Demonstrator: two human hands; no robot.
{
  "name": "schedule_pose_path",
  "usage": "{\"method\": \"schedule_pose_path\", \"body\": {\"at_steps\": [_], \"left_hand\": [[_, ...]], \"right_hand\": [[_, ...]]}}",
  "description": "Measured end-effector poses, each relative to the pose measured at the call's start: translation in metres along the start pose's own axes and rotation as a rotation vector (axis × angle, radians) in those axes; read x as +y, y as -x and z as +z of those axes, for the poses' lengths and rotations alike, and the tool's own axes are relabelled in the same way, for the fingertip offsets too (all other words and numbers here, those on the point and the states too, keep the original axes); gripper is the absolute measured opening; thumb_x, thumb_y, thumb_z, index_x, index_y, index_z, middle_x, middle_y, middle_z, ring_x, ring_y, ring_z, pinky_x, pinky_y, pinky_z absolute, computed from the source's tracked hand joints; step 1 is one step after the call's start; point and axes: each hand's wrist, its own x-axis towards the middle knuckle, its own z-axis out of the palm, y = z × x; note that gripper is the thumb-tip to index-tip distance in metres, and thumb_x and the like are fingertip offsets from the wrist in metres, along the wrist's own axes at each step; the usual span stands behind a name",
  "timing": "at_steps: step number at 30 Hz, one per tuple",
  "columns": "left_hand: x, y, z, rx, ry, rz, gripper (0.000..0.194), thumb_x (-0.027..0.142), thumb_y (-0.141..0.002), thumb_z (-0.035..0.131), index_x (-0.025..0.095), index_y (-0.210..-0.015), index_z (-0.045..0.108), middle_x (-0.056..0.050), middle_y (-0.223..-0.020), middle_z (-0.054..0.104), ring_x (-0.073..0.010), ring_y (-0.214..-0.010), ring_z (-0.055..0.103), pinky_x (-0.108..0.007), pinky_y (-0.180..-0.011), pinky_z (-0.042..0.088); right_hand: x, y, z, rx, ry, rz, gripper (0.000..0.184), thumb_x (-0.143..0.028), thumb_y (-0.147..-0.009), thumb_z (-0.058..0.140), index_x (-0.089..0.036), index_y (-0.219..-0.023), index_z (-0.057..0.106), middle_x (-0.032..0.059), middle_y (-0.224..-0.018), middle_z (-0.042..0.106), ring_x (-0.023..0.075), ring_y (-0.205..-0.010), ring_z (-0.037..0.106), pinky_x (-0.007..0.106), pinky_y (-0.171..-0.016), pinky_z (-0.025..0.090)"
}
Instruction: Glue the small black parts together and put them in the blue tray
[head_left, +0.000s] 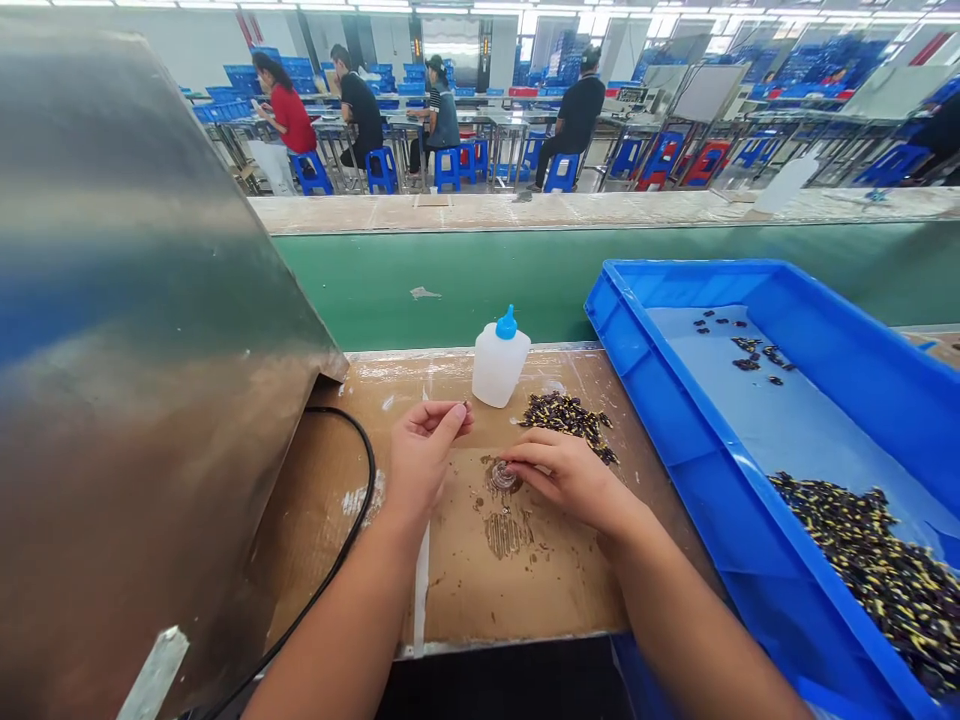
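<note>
My left hand (431, 445) is closed in a pinch above the cardboard, with a tiny dark part just showing at the fingertips. My right hand (570, 475) has its thumb and fingers pressed together at the edge of a round, shiny wet patch (503, 476); whatever it pinches is too small or hidden to make out. Below that patch, clear wet stripes (506, 535) mark the cardboard sheet (525, 595). A heap of small black-and-yellow parts (566, 415) lies just behind my right hand. Behind both hands stands a white squeeze bottle (500, 365) with a blue nozzle cap.
On the right, a big blue bin (667, 420) holds many more black-and-yellow parts (870, 560). A metal housing (150, 350) fills the left side, with a black cable (371, 470) beside it. Beyond the green belt (450, 270), several people sit at benches.
</note>
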Motion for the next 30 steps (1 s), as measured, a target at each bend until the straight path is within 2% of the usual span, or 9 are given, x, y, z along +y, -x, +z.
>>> {"method": "schedule_pose_path", "body": {"at_steps": [4,10,15,17,19,22,24,27,30], "left_hand": [[0.002,0.002,0.001,-0.003,0.003,0.000,0.044,0.046,-0.066,0.100,0.015,-0.088,0.077,-0.010,-0.092,0.080,-0.0182,-0.081,0.074,-0.031,-0.080,0.063],[0.000,0.000,0.001,0.002,0.016,-0.010,0.046,0.048,-0.067,0.100,0.015,-0.090,0.078,-0.011,-0.094,0.080,-0.0172,-0.081,0.074,-0.029,-0.079,0.063],[-0.006,-0.003,-0.003,0.030,0.009,-0.002,0.053,0.054,-0.067,0.099,0.014,-0.094,0.077,-0.010,-0.092,0.079,-0.0168,-0.079,0.073,-0.030,-0.078,0.062],[-0.008,-0.007,-0.005,0.007,-0.004,0.004,0.054,0.057,-0.069,0.097,0.015,-0.093,0.075,-0.011,-0.096,0.078,-0.0169,-0.082,0.073,-0.030,-0.081,0.062],[-0.009,-0.017,-0.007,-0.029,0.006,0.005,0.053,0.058,-0.070,0.096,0.016,-0.093,0.072,-0.013,-0.111,0.078,-0.0195,-0.097,0.074,-0.032,-0.091,0.060],[-0.010,-0.039,-0.004,-0.078,0.033,0.000,0.052,0.059,-0.072,0.095,0.019,-0.092,0.068,-0.014,-0.144,0.067,-0.0255,-0.134,0.063,-0.035,-0.108,0.053],[-0.012,-0.054,0.001,-0.124,0.029,-0.032,0.050,0.059,-0.074,0.093,0.020,-0.090,0.067,-0.011,-0.152,0.062,-0.0258,-0.141,0.056,-0.035,-0.111,0.050],[-0.015,-0.070,0.006,-0.184,0.042,-0.091,0.047,0.058,-0.078,0.091,0.020,-0.090,0.066,-0.011,-0.137,0.070,-0.0245,-0.127,0.063,-0.036,-0.107,0.052],[-0.014,-0.079,-0.001,-0.154,0.072,-0.063,0.045,0.056,-0.081,0.089,0.020,-0.092,0.065,-0.010,-0.122,0.074,-0.0226,-0.117,0.067,-0.037,-0.104,0.053]], "right_hand": [[-0.004,-0.001,-0.003,0.058,-0.018,-0.029,0.018,-0.028,-0.108,0.061,-0.025,-0.114,0.078,0.0061,-0.099,0.077,0.0195,-0.090,0.073,0.033,-0.079,0.060],[-0.022,0.000,-0.012,0.377,-0.191,0.014,0.011,-0.026,-0.103,0.069,-0.025,-0.109,0.079,0.0064,-0.100,0.080,0.0187,-0.087,0.075,0.033,-0.079,0.061],[-0.004,0.000,-0.005,0.207,-0.382,0.303,0.018,-0.040,-0.100,0.072,-0.024,-0.099,0.081,0.0045,-0.092,0.081,0.0186,-0.081,0.074,0.033,-0.075,0.058],[0.009,-0.005,-0.001,0.292,-0.589,0.462,0.032,-0.053,-0.095,0.076,-0.022,-0.102,0.081,0.0067,-0.096,0.081,0.0190,-0.081,0.074,0.033,-0.075,0.060],[0.021,-0.012,0.002,0.377,-0.852,0.558,0.043,-0.062,-0.086,0.083,-0.020,-0.099,0.079,0.0103,-0.110,0.081,0.0213,-0.095,0.075,0.035,-0.084,0.061],[0.031,-0.028,0.002,0.420,-1.185,0.603,0.046,-0.062,-0.072,0.095,-0.022,-0.086,0.077,0.0100,-0.134,0.075,0.0256,-0.128,0.067,0.039,-0.106,0.055],[0.033,-0.039,0.002,0.423,-1.329,0.608,0.044,-0.058,-0.068,0.099,-0.024,-0.081,0.074,0.0066,-0.133,0.075,0.0247,-0.130,0.065,0.040,-0.115,0.049],[0.032,-0.057,0.006,0.414,-1.452,0.570,0.042,-0.051,-0.066,0.102,-0.024,-0.079,0.073,0.0032,-0.114,0.079,0.0213,-0.120,0.069,0.042,-0.122,0.042],[0.030,-0.081,0.015,0.371,-1.508,0.527,0.043,-0.051,-0.066,0.102,-0.024,-0.083,0.073,0.0022,-0.099,0.078,0.0219,-0.115,0.071,0.045,-0.123,0.042]]}}
